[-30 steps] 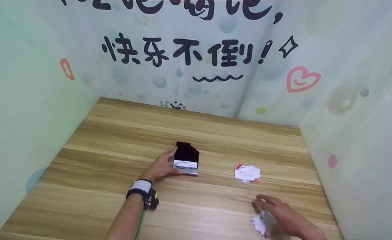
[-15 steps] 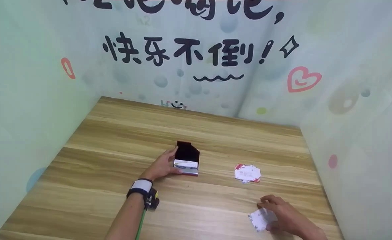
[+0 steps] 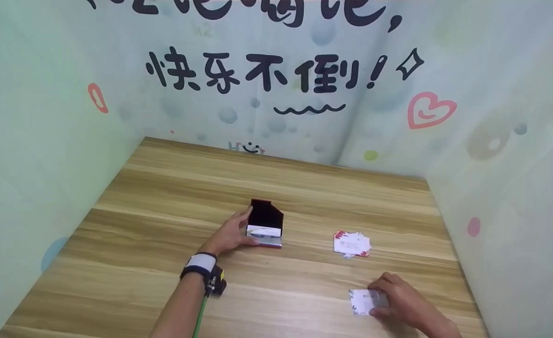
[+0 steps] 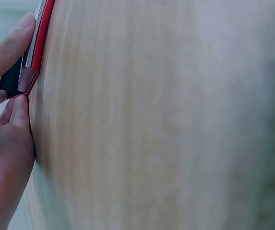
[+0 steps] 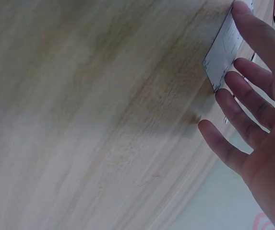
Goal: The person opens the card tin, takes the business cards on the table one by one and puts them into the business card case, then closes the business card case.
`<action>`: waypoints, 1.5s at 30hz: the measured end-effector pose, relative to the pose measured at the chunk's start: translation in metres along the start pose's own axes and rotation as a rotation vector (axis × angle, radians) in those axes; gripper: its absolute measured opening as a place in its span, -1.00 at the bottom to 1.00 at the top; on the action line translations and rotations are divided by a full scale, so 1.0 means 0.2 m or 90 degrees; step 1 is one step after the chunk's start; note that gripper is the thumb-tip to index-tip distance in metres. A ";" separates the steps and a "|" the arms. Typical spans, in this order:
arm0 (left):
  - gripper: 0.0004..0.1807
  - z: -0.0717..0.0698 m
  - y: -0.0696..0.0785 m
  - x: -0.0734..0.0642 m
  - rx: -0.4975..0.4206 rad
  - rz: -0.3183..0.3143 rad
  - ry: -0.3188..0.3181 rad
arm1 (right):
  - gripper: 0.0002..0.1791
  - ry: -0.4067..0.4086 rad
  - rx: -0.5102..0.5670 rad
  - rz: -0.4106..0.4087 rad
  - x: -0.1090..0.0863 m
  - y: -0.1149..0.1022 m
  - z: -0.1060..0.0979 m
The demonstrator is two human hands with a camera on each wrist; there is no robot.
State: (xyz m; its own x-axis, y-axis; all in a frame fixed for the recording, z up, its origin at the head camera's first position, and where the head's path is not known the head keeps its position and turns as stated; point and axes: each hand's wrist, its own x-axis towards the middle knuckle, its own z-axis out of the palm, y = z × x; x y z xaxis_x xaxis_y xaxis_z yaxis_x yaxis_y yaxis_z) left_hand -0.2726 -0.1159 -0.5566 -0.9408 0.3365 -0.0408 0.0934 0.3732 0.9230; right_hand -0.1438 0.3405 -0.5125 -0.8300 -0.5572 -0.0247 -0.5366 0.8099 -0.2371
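Note:
An opened business card case (image 3: 265,217), black inside with red edges, stands on the table with its flap raised. Cards show in its silver lower part. My left hand (image 3: 228,234) grips its left side; in the left wrist view the thumb lies over the front of the case (image 4: 42,40) and the other fingers are behind it. At the front right, my right hand (image 3: 405,300) holds a white business card (image 3: 362,302) with leaf prints by its edges, between thumb and fingers. The right wrist view shows this card (image 5: 222,55) low over the wood, the little finger spread away from it.
A loose pile of white and red business cards (image 3: 351,244) lies right of the case, beyond my right hand. Printed fabric walls (image 3: 276,126) enclose the wooden table (image 3: 187,173) at the back and both sides.
The card in my right hand has turned from slanted to nearly square with the table, and the fingers have closed onto its far edge. My left hand and the case stay put.

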 end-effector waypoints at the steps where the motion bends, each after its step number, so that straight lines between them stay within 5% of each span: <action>1: 0.14 0.00 0.00 0.00 -0.001 0.001 0.000 | -0.48 0.001 -0.005 0.005 0.00 0.00 0.00; 17: 0.18 -0.01 0.01 0.00 0.010 -0.009 0.004 | -0.37 -0.012 0.004 0.123 0.00 -0.04 0.01; 25: 0.18 0.00 0.01 -0.02 0.046 -0.015 0.010 | -0.40 0.024 -0.021 0.091 -0.01 -0.07 0.04; 35: 0.16 -0.01 0.02 -0.01 0.026 -0.013 0.008 | -0.47 0.072 -0.075 0.090 0.04 -0.11 0.09; 45: 0.15 -0.01 0.00 -0.01 0.015 -0.001 0.003 | -0.51 0.182 -0.116 0.003 0.10 -0.12 0.11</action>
State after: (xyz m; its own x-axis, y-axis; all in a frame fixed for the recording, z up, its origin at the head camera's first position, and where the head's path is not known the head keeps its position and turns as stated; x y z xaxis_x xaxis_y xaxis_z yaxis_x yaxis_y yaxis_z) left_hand -0.2712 -0.1178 -0.5551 -0.9426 0.3314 -0.0401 0.0997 0.3940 0.9137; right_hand -0.1435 0.3055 -0.5285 -0.8275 -0.5005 0.2544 -0.5299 0.8459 -0.0594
